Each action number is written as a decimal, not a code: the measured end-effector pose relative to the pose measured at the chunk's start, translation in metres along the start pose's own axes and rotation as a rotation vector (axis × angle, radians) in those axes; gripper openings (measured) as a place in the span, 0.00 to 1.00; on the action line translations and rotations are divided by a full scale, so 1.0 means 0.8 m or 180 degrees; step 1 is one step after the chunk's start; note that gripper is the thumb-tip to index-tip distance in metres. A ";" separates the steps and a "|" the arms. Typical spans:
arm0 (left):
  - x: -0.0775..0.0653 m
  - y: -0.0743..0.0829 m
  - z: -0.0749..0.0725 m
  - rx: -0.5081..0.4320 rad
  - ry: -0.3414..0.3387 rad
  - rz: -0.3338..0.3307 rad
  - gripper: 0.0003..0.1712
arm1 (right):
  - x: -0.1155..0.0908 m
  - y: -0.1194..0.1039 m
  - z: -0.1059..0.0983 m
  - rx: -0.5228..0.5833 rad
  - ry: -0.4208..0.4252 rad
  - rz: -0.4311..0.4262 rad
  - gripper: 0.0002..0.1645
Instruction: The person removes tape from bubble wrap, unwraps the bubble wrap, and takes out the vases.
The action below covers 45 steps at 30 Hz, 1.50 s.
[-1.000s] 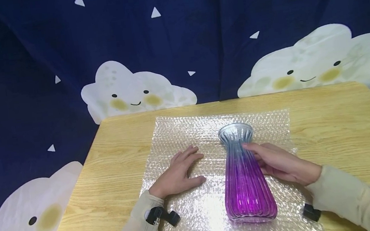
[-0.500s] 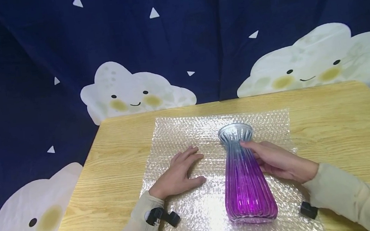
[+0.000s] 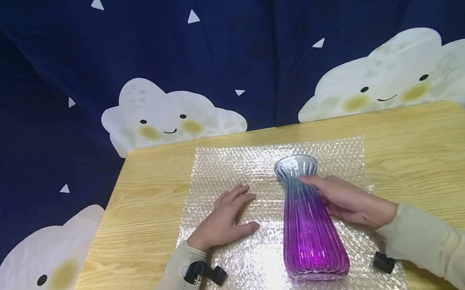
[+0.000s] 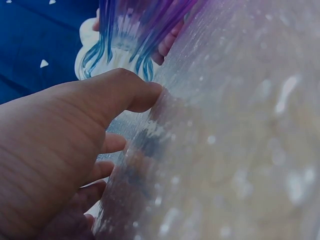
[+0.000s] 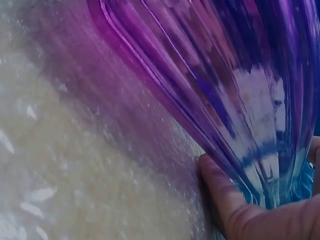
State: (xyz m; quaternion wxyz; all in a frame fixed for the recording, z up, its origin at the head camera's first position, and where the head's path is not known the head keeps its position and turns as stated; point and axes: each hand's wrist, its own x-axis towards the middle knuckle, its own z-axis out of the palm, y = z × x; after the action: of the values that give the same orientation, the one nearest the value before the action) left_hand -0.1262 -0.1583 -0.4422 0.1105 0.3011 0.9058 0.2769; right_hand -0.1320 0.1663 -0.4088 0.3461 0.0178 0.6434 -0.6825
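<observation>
A ribbed glass vase point(image 3: 311, 231), blue at the flared mouth and purple toward the base, lies on its side on a sheet of bubble wrap point(image 3: 246, 268). Its mouth points to the far side of the table. My right hand point(image 3: 352, 200) grips the narrow neck from the right, thumb on top; the right wrist view shows a finger point(image 5: 220, 187) curled under the bluish neck. To the left of the vase, my left hand point(image 3: 221, 220) rests on the bubble wrap with fingers spread. In the left wrist view its thumb point(image 4: 125, 92) touches the wrap's surface.
The bubble wrap lies flat over the middle of a wooden table point(image 3: 423, 156). Behind the table hangs a dark blue curtain point(image 3: 221, 50) printed with white clouds and triangles. Each sleeve bears a small black wrist device.
My right hand has shifted slightly to the left, its thumb sliding a little up and across the vase's neck. The vase and my left hand stay in place.
</observation>
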 end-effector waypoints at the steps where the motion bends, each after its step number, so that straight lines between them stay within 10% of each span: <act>1: 0.000 0.000 0.000 0.0003 0.0003 -0.0001 0.44 | 0.000 0.000 0.001 0.0017 0.0005 -0.0001 0.34; 21: -0.003 0.002 0.000 0.0053 0.0015 -0.0030 0.43 | 0.013 0.011 0.006 0.1048 -0.0198 0.0008 0.33; 40: 0.000 0.001 0.000 0.0157 -0.0020 -0.0031 0.44 | 0.003 0.012 0.022 0.0686 0.0005 0.0092 0.46; 45: -0.002 0.002 -0.001 0.0080 0.0007 -0.0007 0.44 | 0.002 0.011 0.023 0.0766 -0.0039 0.0051 0.35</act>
State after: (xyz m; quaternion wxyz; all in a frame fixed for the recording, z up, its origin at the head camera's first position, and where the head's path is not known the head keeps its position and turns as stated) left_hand -0.1247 -0.1583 -0.4406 0.1061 0.3012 0.9097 0.2656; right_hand -0.1209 0.1494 -0.4143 0.3509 0.0602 0.5546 -0.7521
